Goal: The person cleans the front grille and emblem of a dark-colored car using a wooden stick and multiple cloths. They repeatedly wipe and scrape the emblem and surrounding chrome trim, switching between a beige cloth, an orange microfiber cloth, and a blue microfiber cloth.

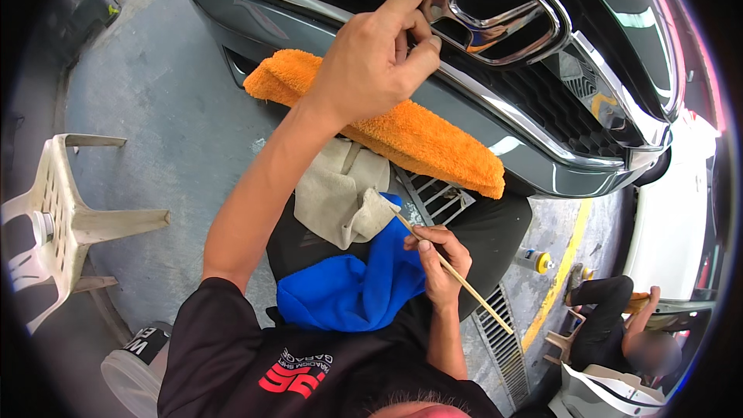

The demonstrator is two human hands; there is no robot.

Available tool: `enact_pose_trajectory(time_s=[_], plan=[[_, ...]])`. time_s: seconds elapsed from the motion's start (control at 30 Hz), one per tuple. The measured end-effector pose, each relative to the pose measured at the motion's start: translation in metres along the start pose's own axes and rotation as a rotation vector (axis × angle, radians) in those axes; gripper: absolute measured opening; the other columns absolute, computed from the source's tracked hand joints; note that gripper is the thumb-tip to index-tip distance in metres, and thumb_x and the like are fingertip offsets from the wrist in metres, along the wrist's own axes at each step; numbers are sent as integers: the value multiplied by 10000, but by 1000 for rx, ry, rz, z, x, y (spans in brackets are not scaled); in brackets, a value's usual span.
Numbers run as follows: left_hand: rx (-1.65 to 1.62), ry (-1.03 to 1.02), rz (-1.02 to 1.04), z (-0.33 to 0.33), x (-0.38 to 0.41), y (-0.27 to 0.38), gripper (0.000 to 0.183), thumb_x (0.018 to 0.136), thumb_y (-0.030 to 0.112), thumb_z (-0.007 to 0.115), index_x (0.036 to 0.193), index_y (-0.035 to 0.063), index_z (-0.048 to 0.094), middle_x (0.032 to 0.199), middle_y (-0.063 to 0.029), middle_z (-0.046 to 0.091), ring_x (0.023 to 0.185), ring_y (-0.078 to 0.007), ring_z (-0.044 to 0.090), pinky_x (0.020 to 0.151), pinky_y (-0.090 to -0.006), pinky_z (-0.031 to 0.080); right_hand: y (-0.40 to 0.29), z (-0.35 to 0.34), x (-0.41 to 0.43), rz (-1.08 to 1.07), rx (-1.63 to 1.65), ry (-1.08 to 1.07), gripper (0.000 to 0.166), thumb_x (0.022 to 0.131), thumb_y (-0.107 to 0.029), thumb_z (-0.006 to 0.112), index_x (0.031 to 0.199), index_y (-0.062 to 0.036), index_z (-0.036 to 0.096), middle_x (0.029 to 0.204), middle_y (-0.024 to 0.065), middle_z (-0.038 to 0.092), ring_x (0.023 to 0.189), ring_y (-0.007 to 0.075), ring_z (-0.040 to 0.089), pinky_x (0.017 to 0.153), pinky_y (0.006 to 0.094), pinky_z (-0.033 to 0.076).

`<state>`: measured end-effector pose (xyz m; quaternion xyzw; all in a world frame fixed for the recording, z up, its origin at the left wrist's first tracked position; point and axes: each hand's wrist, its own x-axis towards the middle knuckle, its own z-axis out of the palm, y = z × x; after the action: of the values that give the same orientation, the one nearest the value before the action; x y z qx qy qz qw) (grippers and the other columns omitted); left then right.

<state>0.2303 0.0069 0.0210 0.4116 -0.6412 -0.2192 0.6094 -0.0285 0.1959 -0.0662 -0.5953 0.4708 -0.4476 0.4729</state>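
Note:
My left hand reaches up to the chrome emblem on a grey car's front grille. Its index finger touches the chrome, the thumb stands apart, and no held object shows. Lower right, my right hand grips a thin wooden stick, whose upper end meets the edge of a beige cloth. That cloth lies over my lap, partly on a blue cloth. An orange microfiber towel is draped along the bumper's lower edge, passing behind my left wrist.
A white plastic stool stands at left, above a clear bucket. Floor grates run below the bumper and at lower right, near a yellow-capped bottle. Another person sits beside a white car.

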Motion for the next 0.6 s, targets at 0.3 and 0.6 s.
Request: enact_pose_trajectory(time_s=[0.3, 0.6], plan=[[376, -64, -76, -14, 1, 1, 839, 855, 83, 663, 1657, -38, 448, 648, -153, 660, 554, -275, 671, 610, -388, 534, 7, -8, -1, 17, 41, 20, 177, 1039, -19, 716, 1173, 65, 795, 1008, 181, 802, 883, 225, 776, 818, 339, 628], [420, -41, -23, 2, -19, -5, 684, 967, 140, 674, 1620, 12, 518, 558, -90, 607, 486, -187, 604, 587, -316, 522, -1, -6, 2, -57, 52, -14, 189, 1020, -3, 720, 1183, 49, 800, 1006, 159, 805, 873, 212, 769, 810, 338, 622]])
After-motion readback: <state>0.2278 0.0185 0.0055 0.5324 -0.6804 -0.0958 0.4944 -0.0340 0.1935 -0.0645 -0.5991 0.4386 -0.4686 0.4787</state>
